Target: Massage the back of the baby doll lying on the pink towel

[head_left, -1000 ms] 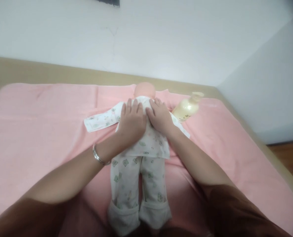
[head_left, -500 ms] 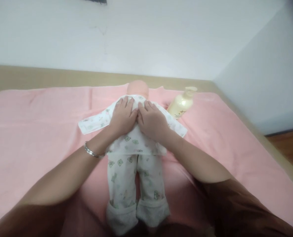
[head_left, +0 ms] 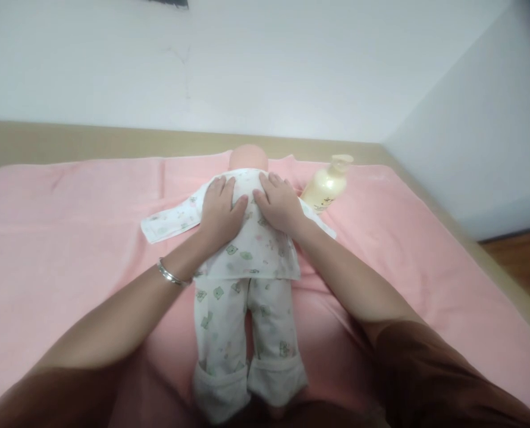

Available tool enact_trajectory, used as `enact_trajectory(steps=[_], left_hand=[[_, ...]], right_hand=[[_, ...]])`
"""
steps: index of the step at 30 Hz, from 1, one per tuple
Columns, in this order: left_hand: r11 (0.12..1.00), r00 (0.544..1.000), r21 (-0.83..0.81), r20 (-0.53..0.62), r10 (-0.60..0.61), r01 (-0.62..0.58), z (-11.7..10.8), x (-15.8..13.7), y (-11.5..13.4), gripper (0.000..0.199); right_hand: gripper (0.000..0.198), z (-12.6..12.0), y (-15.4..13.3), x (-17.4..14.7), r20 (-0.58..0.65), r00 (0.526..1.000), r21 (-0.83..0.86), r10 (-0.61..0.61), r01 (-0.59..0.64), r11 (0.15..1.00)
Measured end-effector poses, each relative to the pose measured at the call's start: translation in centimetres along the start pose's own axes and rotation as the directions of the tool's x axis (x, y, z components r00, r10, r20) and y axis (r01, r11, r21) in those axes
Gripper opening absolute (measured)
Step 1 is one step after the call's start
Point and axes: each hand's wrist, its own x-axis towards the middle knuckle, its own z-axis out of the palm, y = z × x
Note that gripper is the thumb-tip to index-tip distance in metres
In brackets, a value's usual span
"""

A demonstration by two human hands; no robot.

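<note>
A baby doll [head_left: 248, 157] lies face down, its bare head at the far end. It wears a white printed top [head_left: 265, 252] with long sleeves and matching trousers [head_left: 222, 324] with turned-up cuffs. My left hand [head_left: 223, 209] rests flat on the left side of its upper back, fingers stretched toward the shoulder. On the right side of the back my right hand [head_left: 280, 205] lies flat too, fingers apart. A strip of the top shows between my thumbs. Neither hand holds anything.
A pale yellow pump bottle [head_left: 327, 185] leans on its side by the doll's right sleeve. Under everything spreads a pink blanket [head_left: 68, 238] on a beige surface [head_left: 90, 138]. A white wall [head_left: 247, 71] rises behind, meeting another wall at right.
My hands have moved apart across the doll's upper back, from thumbs nearly touching to opposite sides. The doll and bottle have stayed in place.
</note>
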Motion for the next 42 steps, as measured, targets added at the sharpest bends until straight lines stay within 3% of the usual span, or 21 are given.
enact_trajectory(steps=[16, 19, 25, 29, 34, 38, 42], left_hand=[[0.999, 0.997, -0.027, 0.068, -0.041, 0.043, -0.7, 0.3, 0.5, 0.066], [0.997, 0.994, -0.070, 0.100, -0.032, 0.039, -1.0, 1.1, 0.1, 0.065], [0.996, 0.995, -0.082, 0.096, -0.018, 0.025, -1.6, 1.8, 0.0, 0.060], [0.999, 0.989, -0.003, 0.143, -0.050, 0.051, -3.4, 0.8, 2.2, 0.045], [0.992, 0.975, -0.098, 0.214, -0.051, 0.073, -5.2, -0.3, 4.3, 0.038], [0.993, 0.976, -0.065, 0.197, -0.088, 0.103, -4.0, 0.7, 2.5, 0.040], [0.998, 0.988, -0.041, 0.147, -0.035, 0.041, -2.5, 2.0, 0.2, 0.045]], right_hand=[[0.055, -0.7, -0.9, -0.4, -0.007, 1.000, -0.035, 0.004, -0.004, 0.999], [0.050, -1.5, -2.4, -1.5, 0.001, 1.000, -0.102, 0.008, -0.008, 0.995], [0.055, -2.2, -4.5, -3.9, -0.034, 0.994, -0.261, -0.105, 0.092, 0.961], [0.048, -1.7, -3.1, -2.3, -0.027, 0.995, -0.174, -0.096, 0.090, 0.981], [0.043, -1.1, -1.2, -0.3, -0.016, 0.998, -0.041, -0.067, 0.066, 0.997], [0.049, -1.2, -2.5, -1.9, -0.060, 0.993, -0.080, -0.101, 0.096, 0.992], [0.053, -1.2, -4.3, -3.9, -0.092, 0.978, -0.082, -0.186, 0.179, 0.981]])
